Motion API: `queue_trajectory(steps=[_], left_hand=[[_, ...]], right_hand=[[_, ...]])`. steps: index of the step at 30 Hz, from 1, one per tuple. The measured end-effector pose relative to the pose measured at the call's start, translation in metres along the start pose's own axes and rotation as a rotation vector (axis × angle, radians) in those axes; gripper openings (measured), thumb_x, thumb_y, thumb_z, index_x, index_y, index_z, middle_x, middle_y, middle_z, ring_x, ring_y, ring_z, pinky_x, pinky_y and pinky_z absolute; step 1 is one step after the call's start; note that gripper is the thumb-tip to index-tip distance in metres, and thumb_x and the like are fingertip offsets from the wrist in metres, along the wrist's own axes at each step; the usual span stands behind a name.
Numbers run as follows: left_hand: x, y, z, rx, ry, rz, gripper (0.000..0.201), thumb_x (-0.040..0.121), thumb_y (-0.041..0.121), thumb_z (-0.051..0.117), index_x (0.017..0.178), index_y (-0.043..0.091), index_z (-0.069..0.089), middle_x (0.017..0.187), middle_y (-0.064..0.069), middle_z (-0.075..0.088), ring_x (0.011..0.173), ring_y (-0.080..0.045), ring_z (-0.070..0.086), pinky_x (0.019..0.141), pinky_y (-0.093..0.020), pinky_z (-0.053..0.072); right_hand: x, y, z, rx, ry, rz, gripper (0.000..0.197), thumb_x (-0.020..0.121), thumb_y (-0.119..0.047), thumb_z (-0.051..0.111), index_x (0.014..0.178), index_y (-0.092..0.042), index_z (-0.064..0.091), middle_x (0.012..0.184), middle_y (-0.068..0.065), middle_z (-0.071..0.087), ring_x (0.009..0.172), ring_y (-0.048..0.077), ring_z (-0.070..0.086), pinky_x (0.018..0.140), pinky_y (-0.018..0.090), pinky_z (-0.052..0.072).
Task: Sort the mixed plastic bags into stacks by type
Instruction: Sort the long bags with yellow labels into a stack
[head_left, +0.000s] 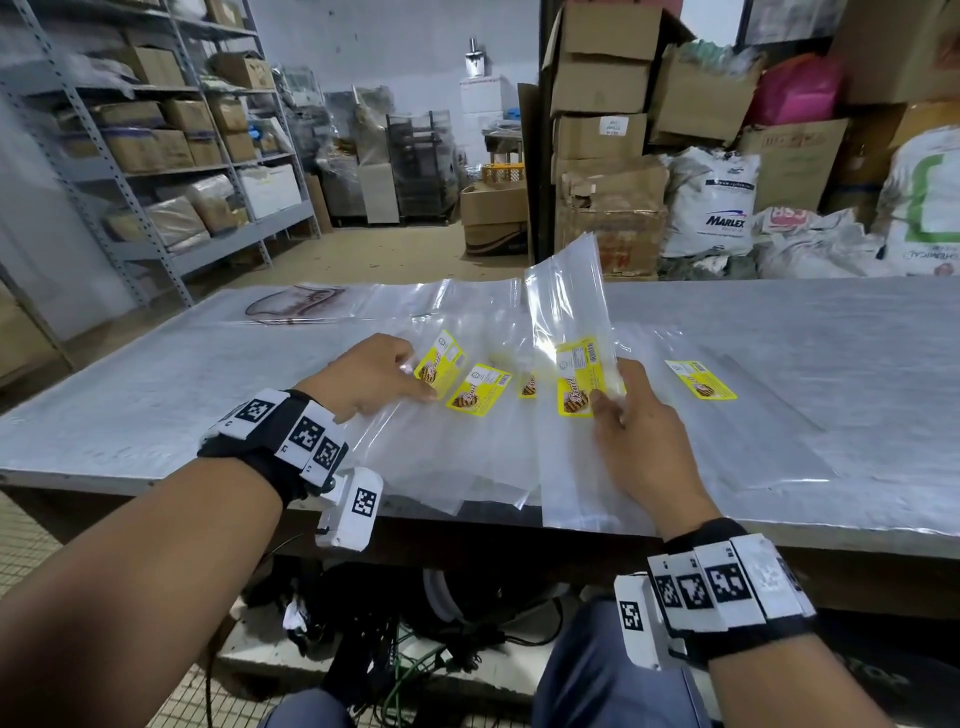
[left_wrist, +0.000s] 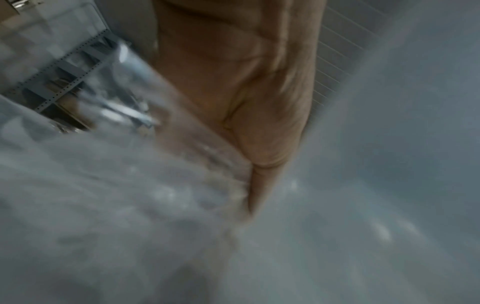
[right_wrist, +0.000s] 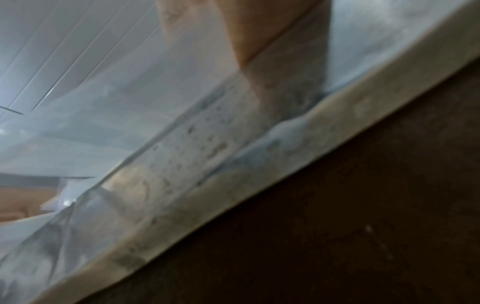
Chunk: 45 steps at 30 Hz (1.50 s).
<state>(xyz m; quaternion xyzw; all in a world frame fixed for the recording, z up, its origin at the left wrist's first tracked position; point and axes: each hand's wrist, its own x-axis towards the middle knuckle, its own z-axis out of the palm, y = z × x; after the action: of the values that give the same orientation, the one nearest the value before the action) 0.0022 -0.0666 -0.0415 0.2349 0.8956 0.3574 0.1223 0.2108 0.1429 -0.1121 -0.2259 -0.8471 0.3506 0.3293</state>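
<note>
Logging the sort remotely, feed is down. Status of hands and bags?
Right hand grips a yellow-label bag, lifted off the table. Left hand presses the spread bags. Lone labelled bag lies right. Nothing blocking.

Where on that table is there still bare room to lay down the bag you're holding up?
Free: the table right of the lone yellow-label bag, and the near-left corner beside the left hand. Crowded: the middle, where overlapping yellow-label bags lie between both hands, beside the lifted bag in the right hand.

Metal shelving (head_left: 156, 156) with boxes stands far left; stacked cartons (head_left: 602, 130) and white sacks (head_left: 717, 202) sit far right, cables (head_left: 415, 654) under the table (head_left: 831, 364).
</note>
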Motion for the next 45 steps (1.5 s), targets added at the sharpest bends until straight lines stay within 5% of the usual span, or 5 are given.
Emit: queue_trajectory(steps=[19, 25, 35, 41, 45], left_hand=[[0.006, 0.000, 0.010, 0.035, 0.080, 0.072, 0.061, 0.040, 0.060, 0.076, 0.092, 0.029, 0.064, 0.070, 0.006, 0.061, 0.057, -0.018, 0.049, 0.067, -0.040, 0.036], [-0.001, 0.016, 0.001, -0.055, 0.026, 0.092, 0.036, 0.074, 0.023, 0.083, 0.104, 0.019, 0.063, 0.093, 0.000, 0.060, 0.069, -0.019, 0.054, 0.058, -0.026, 0.041], [-0.001, 0.015, 0.012, -0.196, 0.051, -0.193, 0.117, 0.030, 0.049, 0.102, 0.132, 0.025, 0.049, 0.118, -0.005, 0.061, 0.098, -0.024, 0.071, 0.093, -0.041, 0.058], [-0.001, 0.008, 0.036, -0.266, 0.081, -0.181, 0.047, 0.064, 0.014, 0.097, 0.074, 0.017, 0.051, 0.074, 0.001, 0.051, 0.074, -0.018, 0.059, 0.073, -0.024, 0.054], [-0.006, 0.000, 0.042, -0.277, 0.092, -0.182, 0.039, 0.069, 0.022, 0.094, 0.093, 0.003, 0.069, 0.079, -0.006, 0.065, 0.064, -0.015, 0.057, 0.056, -0.020, 0.044]], right_hand=[[0.000, 0.001, 0.000, -0.013, -0.007, 0.004, 0.029, 0.104, -0.024, 0.050, 0.133, -0.025, 0.047, 0.066, -0.002, 0.060, 0.074, 0.041, 0.060, 0.069, 0.045, 0.049], [0.000, 0.000, -0.001, -0.020, -0.032, 0.027, 0.029, 0.104, -0.025, 0.049, 0.133, -0.025, 0.046, 0.064, -0.003, 0.056, 0.074, 0.042, 0.060, 0.067, 0.046, 0.050], [-0.001, -0.005, -0.002, -0.081, -0.099, 0.042, 0.039, 0.104, -0.025, 0.048, 0.142, -0.020, 0.041, 0.075, 0.015, 0.063, 0.077, 0.047, 0.061, 0.068, 0.050, 0.051], [0.003, -0.010, -0.003, -0.169, -0.168, 0.056, 0.043, 0.105, -0.027, 0.045, 0.146, -0.018, 0.037, 0.092, 0.019, 0.070, 0.086, 0.048, 0.062, 0.068, 0.047, 0.047], [0.005, -0.008, -0.002, -0.200, -0.186, 0.049, 0.043, 0.105, -0.029, 0.044, 0.146, -0.018, 0.036, 0.093, 0.018, 0.071, 0.088, 0.047, 0.063, 0.066, 0.044, 0.042]])
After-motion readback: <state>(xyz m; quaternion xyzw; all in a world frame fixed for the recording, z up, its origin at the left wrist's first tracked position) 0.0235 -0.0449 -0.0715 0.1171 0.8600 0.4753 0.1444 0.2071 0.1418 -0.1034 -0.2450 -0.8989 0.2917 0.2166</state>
